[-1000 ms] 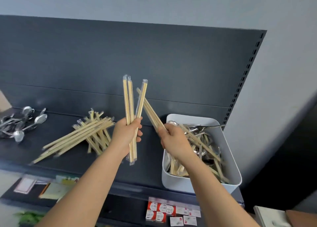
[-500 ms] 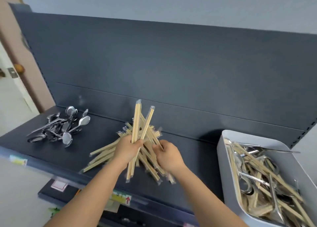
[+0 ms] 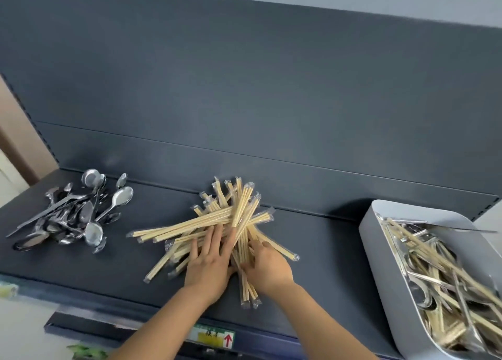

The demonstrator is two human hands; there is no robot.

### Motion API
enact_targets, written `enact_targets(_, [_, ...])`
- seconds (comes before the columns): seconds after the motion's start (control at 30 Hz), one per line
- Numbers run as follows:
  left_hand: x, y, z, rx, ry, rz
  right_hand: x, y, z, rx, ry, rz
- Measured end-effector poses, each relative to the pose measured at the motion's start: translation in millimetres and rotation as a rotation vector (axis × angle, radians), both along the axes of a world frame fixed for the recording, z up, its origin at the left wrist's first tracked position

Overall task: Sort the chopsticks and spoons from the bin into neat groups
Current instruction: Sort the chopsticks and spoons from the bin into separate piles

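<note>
A loose pile of wrapped wooden chopsticks (image 3: pixel 206 223) lies in the middle of the dark shelf (image 3: pixel 81 272). My left hand (image 3: pixel 209 261) rests flat on the pile with its fingers straight and spread. My right hand (image 3: pixel 267 267) lies on the pile's right side, its fingers reaching in among the sticks. A heap of metal spoons (image 3: pixel 73 213) sits at the shelf's left end. The white bin (image 3: pixel 372 245) at the right holds mixed chopsticks and spoons.
The shelf's dark back panel (image 3: pixel 244 101) rises straight behind the piles. A price label with a red arrow (image 3: pixel 214 339) is stuck on the shelf's front edge. A brown door frame (image 3: pixel 16 142) stands at the far left.
Both hands carried chopsticks from over the bin leftwards and laid them on the pile. The sticks that stood upright in my hands now lie flat, and my left hand has opened.
</note>
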State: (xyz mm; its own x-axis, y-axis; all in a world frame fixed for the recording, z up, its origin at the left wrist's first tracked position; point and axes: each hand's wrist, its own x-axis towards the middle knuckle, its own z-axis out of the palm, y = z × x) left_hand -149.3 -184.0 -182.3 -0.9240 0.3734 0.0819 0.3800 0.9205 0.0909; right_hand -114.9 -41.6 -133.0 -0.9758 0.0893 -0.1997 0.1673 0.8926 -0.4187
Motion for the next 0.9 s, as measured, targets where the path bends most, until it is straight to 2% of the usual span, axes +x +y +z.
enact_targets(0.1, [-8,2,6,-0.101,-0.07,0.008,-2,1,1,-0.003,0.005,0.021])
enact_targets(0.23, [-6,7,15,-0.012,-0.102,0.004,1,10,4,-0.018,0.023,0.031])
enact_targets(0.53, [16,33,39,0.085,0.033,-0.025,30,78,25,0.031,0.155,0.009])
enact_targets(0.67, [30,75,59,0.096,0.131,-0.058,52,126,42,0.065,0.243,-0.003])
enact_targets(0.9, [69,182,98,0.149,0.179,-0.211,105,219,72,0.209,0.324,-0.041])
